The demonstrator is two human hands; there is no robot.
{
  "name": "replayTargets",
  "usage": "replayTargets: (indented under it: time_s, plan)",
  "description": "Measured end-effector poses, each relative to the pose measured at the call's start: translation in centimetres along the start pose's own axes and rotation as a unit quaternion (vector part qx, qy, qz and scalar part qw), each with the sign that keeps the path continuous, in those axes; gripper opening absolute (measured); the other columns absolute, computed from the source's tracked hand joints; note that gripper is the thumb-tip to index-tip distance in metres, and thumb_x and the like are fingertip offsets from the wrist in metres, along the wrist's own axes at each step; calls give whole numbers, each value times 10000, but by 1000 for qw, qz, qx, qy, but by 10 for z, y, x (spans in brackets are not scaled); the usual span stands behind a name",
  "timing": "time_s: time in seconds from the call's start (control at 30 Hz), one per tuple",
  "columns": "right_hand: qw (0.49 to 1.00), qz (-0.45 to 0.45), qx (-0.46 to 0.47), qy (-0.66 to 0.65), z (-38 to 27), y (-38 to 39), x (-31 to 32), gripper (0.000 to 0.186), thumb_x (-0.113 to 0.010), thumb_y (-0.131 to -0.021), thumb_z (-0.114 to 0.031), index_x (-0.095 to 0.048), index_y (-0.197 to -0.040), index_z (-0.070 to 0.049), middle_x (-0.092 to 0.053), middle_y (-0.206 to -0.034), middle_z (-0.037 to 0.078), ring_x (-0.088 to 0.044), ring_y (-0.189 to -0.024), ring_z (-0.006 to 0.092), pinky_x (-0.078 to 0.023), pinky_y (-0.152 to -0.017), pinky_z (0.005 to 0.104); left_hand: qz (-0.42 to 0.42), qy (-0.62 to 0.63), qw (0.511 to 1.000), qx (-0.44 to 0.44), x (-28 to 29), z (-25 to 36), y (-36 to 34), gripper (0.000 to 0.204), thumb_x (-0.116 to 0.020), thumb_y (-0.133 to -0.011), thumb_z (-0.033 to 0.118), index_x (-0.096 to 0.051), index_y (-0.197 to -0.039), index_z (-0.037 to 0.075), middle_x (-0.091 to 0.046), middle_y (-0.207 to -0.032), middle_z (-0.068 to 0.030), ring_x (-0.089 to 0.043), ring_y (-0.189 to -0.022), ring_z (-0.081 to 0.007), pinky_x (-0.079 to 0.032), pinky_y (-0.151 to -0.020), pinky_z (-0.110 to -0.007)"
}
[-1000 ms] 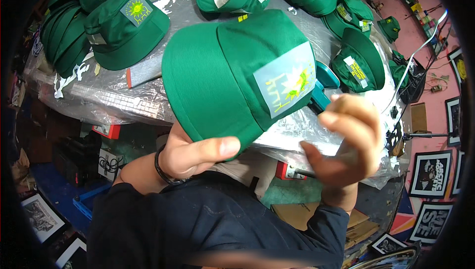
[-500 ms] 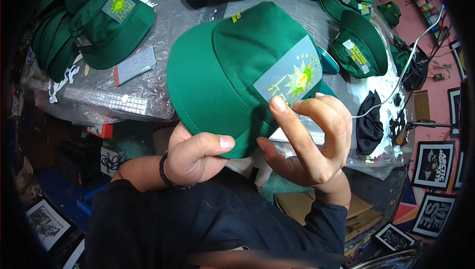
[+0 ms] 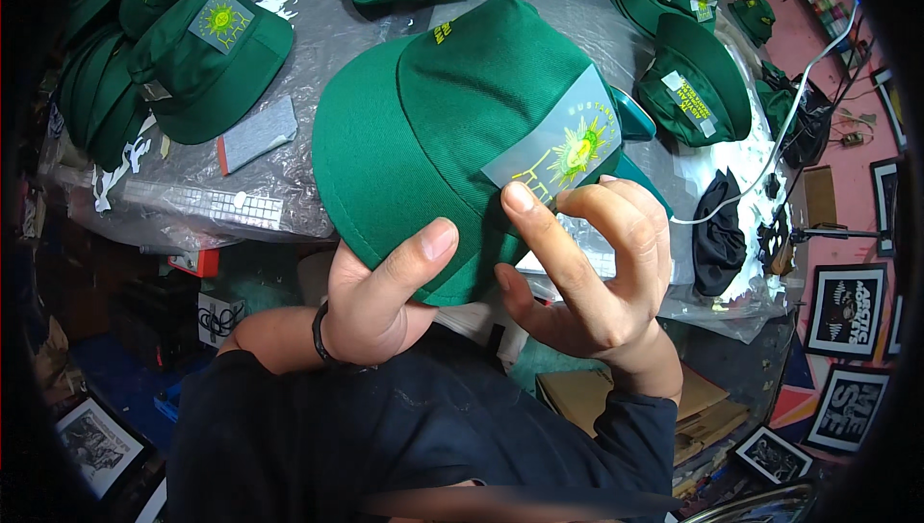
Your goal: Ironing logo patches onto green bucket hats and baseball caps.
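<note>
A green cap point(image 3: 452, 109) is tilted in front of me, its brim point(image 3: 361, 181) toward the left. My left hand point(image 3: 380, 306) grips the brim's near edge, thumb on top and fingers hidden underneath. On the cap's right side lies a translucent film patch point(image 3: 505, 163) with a yellow-green sunburst emblem. My right hand point(image 3: 602, 273) has its index fingertip at the film's lower corner; its thumb stands apart and the other fingers curve beside the film's lower edge. A glossy teal curved piece point(image 3: 635, 117) shows behind the cap.
Stacked green caps point(image 3: 202, 61) stand at the left, with more caps point(image 3: 693, 85) at the back and right. A grey cloth piece point(image 3: 258, 135), a black cloth point(image 3: 720, 239) and a white cable point(image 3: 784, 128) lie on the plastic-covered table point(image 3: 308, 172). Cardboard point(image 3: 577, 398) sits below right.
The cap has shifted slightly left in view, together with both hands. My left thumb has lifted to point more upward along the brim. My right index finger stays at the film's corner.
</note>
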State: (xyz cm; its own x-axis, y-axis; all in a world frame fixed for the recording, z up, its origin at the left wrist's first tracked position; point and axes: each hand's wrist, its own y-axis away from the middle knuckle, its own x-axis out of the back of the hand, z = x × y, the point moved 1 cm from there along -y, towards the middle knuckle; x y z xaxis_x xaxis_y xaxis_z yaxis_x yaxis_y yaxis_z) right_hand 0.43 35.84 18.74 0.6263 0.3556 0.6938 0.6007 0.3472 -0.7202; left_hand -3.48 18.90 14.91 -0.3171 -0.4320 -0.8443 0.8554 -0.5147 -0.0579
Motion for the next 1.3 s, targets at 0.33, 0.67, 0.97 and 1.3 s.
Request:
replayTargets:
  time_s: [0.33,0.67,0.97,1.3]
  plan:
    - [990,-83,79,-77,4,-11,1,385,-859,-650,-318,-611,-848,-100,-521,-705,0,-515,-577,162,-390,-507,290,3,44,999,-15,9,1,-15,304,-451,-1014,113,-478,-1290,-11,-608,-1187,-130,-610,-1097,-199,-516,-932,-361]
    - [984,-78,159,-10,14,-17,-25,223,-628,-689,-187,-619,-910,-157,-382,-642,-50,-406,-528,86,-282,-479,252,-1,74,997,-29,23,2,-20,350,-430,-1024,160,-452,-1324,-18,-585,-1247,-139,-587,-1146,-227,-474,-991,-388]
    - [980,-56,192,11,21,-14,-35,242,-620,-716,-193,-636,-957,-178,-371,-635,-58,-395,-515,82,-267,-468,241,14,116,993,13,35,-2,-22,389,-436,-1015,188,-431,-1345,-19,-572,-1275,-149,-570,-1180,-251,-439,-1027,-409]
    - [989,29,134,-58,45,5,-49,359,-660,-625,-121,-685,-969,-24,-414,-603,-11,-409,-463,112,-308,-411,262,-236,-330,894,189,67,18,-4,520,-570,-971,227,-402,-1396,-21,-542,-1307,-124,-498,-1231,-189,-379,-1056,-344]
